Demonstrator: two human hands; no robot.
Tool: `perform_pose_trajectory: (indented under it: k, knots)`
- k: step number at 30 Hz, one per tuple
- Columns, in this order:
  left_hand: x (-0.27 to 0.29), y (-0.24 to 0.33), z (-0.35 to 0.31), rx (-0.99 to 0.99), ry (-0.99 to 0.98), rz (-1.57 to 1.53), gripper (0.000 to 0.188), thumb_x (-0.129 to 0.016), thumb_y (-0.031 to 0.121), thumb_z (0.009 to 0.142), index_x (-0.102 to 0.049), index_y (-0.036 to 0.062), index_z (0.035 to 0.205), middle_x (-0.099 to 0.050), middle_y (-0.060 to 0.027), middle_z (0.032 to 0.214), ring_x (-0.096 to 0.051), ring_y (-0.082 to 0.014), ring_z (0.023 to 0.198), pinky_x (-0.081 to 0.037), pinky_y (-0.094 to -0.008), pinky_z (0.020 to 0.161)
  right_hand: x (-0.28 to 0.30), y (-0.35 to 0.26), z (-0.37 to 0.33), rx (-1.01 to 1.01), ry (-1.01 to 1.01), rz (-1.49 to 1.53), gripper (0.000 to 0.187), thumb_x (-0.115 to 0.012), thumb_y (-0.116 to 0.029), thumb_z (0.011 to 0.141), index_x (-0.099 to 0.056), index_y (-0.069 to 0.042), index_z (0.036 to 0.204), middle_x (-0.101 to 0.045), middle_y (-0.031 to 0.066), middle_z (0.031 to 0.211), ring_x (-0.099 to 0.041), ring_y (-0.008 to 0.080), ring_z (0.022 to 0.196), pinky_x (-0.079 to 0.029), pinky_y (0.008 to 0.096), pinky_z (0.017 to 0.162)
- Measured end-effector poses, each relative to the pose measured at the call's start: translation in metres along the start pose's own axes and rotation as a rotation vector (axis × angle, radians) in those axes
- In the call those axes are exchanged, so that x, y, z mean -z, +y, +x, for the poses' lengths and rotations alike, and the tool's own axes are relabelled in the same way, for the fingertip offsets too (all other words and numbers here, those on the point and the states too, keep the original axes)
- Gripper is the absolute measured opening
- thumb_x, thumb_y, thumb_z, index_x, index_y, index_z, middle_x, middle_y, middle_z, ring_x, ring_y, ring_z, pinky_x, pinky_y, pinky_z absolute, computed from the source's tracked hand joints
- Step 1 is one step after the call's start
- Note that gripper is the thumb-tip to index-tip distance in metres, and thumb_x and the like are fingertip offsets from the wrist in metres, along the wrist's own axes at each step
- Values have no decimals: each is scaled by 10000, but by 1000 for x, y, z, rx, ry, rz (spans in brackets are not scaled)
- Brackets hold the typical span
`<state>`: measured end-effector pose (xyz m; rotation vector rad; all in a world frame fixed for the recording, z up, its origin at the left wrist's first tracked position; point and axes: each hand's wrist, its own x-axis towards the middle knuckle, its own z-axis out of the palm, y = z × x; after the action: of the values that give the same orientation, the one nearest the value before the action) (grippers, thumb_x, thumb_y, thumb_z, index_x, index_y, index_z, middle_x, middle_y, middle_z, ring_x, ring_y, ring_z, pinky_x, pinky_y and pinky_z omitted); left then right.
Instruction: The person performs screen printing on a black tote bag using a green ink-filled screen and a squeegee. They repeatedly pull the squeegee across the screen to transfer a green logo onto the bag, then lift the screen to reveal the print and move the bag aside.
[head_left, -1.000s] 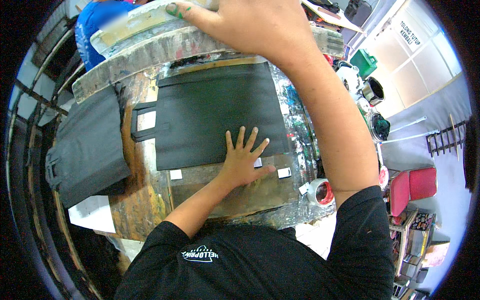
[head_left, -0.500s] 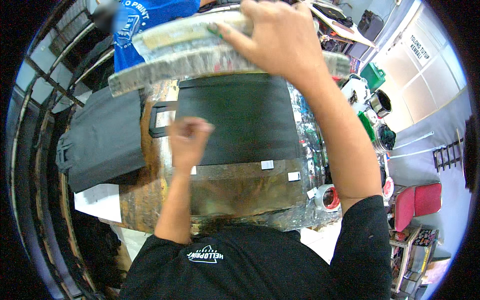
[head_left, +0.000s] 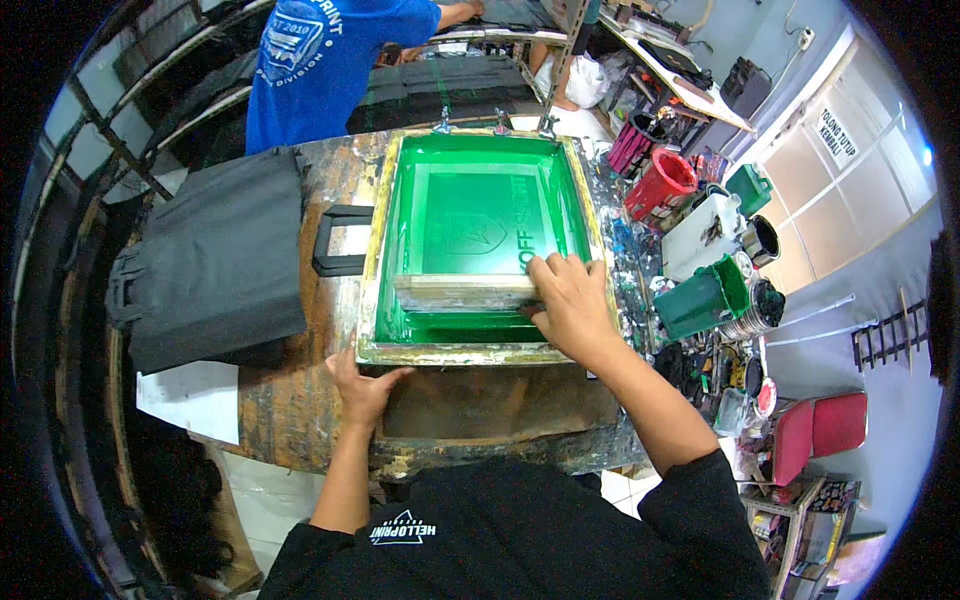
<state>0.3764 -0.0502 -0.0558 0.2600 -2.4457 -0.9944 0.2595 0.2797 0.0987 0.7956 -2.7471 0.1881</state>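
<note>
A screen printing frame [head_left: 370,262] lies flat on the worktable, its mesh coated in green ink [head_left: 440,190] with a shield design and lettering showing. In my right hand [head_left: 572,305] is a wooden squeegee [head_left: 460,290], gripped at its right end and lying across the near part of the mesh. My left hand [head_left: 362,388] holds the frame's near left corner, thumb spread along the front edge. From beneath the frame's left side sticks out a black bag handle [head_left: 322,243]; the rest of that bag is hidden.
Black fabric bags [head_left: 215,260] are piled on the left. Ink containers, including a red bucket [head_left: 660,185] and a green one [head_left: 700,300], line the right side. Clamps [head_left: 500,125] sit at the frame's far edge. A person in a blue shirt [head_left: 310,80] works beyond.
The raised frame has come down flat over the black bag. My right hand has moved from the frame's raised edge to the squeegee; my left hand has moved nearer to the frame's corner.
</note>
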Motion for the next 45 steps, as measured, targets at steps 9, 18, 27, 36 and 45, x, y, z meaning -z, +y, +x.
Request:
perform_pose_trajectory:
  k: [9, 18, 27, 36, 45]
  knots:
    - [-5, -10, -2, -71, -15, 18, 1073, -1038, 358, 533, -609, 17, 1455, -687, -126, 1183, -524, -345, 1138, -433, -459, 1016, 11, -7, -8, 1, -228, 18, 669, -893, -237, 736, -553, -112, 1298, -625, 90, 1081, -617, 310, 1061, -407, 526, 908]
    - [-2, -16, -4, -51, -69, 26, 1162, -1022, 448, 539, -569, -34, 1495, -705, -136, 1167, -531, -346, 1066, -424, -471, 976, -21, -7, 10, -36, -160, -36, 581, -886, -172, 715, -591, -149, 1215, -619, 73, 1086, -596, 290, 1084, -390, 530, 924]
    - [4, -10, -6, -23, -101, 11, 1144, -1016, 474, 550, -578, -57, 1464, -700, -119, 1127, -533, -343, 1059, -419, -470, 951, -79, 60, 118, -45, -6, -153, 569, -891, -203, 743, -594, -164, 1227, -662, 64, 1116, -638, 297, 1082, -404, 552, 906]
    - [15, -3, 1, -53, -103, 209, 1169, -985, 640, 474, -661, 8, 1402, -644, -116, 1118, -531, -328, 1108, -347, -483, 1020, -121, 144, 251, -22, -62, -154, 697, -921, -337, 772, -564, -164, 1345, -691, 70, 1282, -648, 310, 1225, -431, 654, 984]
    - [27, 40, 86, -224, -107, 312, 1148, -867, 819, 586, -660, 84, 1444, -566, -168, 1283, -492, -365, 1280, -323, -547, 1123, -104, 157, 255, -32, 31, -118, 679, -903, -278, 774, -559, -176, 1350, -674, 55, 1177, -650, 308, 1174, -445, 630, 959]
